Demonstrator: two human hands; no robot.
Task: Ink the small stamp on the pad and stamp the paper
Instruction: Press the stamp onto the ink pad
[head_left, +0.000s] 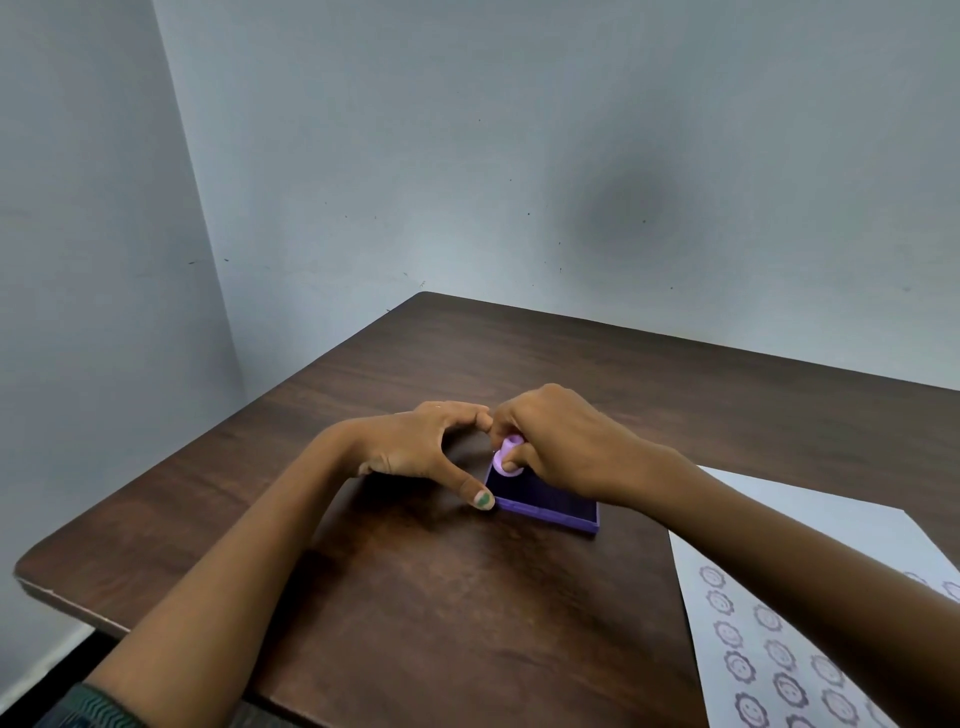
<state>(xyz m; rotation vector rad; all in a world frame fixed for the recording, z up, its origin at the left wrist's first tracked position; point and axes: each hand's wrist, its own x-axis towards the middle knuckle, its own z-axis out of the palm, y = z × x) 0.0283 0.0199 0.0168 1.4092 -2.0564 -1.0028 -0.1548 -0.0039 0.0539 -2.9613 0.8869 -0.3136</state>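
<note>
A small lilac stamp (507, 458) stands with its round base down on the far left corner of the purple ink pad (550, 506). My right hand (561, 441) is shut on the stamp's handle from above and from the right. My left hand (426, 452) rests on the table just left of the pad, its thumb tip touching the pad's near left corner and its fingers curved round the far side. The white paper (779, 540) lies at the right, partly under my right forearm, with several purple round face prints on its near part.
The dark wooden table (415, 597) stands in a corner against grey walls. Its left edge and rounded near left corner are close to my left elbow. The paper runs off the frame at the right and the bottom.
</note>
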